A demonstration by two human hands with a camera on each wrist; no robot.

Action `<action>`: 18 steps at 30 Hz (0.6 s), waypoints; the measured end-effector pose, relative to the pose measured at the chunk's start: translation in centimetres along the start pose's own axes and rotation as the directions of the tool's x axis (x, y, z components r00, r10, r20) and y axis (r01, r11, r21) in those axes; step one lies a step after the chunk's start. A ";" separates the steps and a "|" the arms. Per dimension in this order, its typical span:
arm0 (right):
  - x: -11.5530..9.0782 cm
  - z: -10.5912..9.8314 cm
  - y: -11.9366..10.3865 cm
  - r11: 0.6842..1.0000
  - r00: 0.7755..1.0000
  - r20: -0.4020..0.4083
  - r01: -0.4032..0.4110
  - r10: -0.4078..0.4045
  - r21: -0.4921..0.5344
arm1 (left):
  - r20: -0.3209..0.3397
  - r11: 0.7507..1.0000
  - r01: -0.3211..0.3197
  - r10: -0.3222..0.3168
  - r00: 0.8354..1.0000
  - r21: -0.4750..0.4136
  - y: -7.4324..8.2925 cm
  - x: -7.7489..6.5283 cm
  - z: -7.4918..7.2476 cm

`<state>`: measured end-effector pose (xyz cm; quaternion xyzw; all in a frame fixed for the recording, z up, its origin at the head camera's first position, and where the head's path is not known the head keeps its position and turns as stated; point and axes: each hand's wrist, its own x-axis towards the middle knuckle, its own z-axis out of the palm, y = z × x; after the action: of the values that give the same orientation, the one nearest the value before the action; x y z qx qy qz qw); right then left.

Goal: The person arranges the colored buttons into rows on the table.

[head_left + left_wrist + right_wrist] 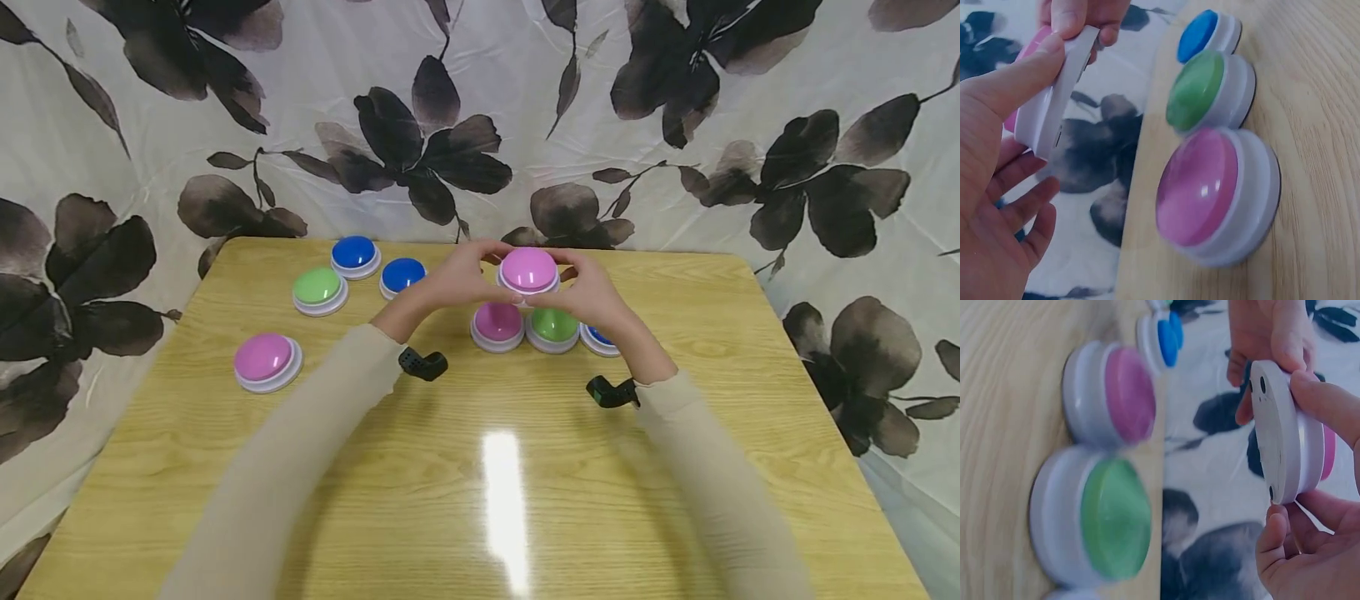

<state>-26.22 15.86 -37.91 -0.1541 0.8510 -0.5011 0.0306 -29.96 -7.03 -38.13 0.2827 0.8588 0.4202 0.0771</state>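
Note:
A pink dome button (528, 268) with a white round base is held off the table between both hands. My left hand (459, 279) grips its left side and my right hand (592, 292) its right side, thumbs at the near edge. In the right wrist view the white underside of the held button (1280, 434) shows dark round spots. Just in front of and below it, a second pink button (497, 323), a green button (553, 327) and a blue button (598, 338) stand in a row on the table. The right forearm partly covers the blue one.
To the left on the wooden table (465, 467) stand a blue button (354, 253), another blue button (401, 275) partly behind the left arm, a green button (318, 288) and a pink button (264, 358). A flowered cloth (540, 158) hangs behind the table's far edge.

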 end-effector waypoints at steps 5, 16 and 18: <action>-1.1 -2.1 1.6 1.000 0.999 -0.027 -0.022 0.022 -0.002 | 0.045 0.999 -0.038 0.038 0.998 0.003 1.1 2.2 1.8; -3.5 -5.6 4.8 0.984 0.981 -0.085 -0.176 0.174 -0.021 | 0.149 0.993 -0.117 0.115 0.982 0.004 2.8 6.2 5.9; -4.0 -6.3 5.1 0.981 0.977 -0.094 -0.194 0.191 -0.029 | 0.166 0.993 -0.119 0.119 0.979 -0.007 3.2 6.8 6.6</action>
<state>-24.87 24.61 -39.58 -0.0488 0.8717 -0.4861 0.0375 -31.85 2.75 -39.10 0.3677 0.8315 0.3979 0.1227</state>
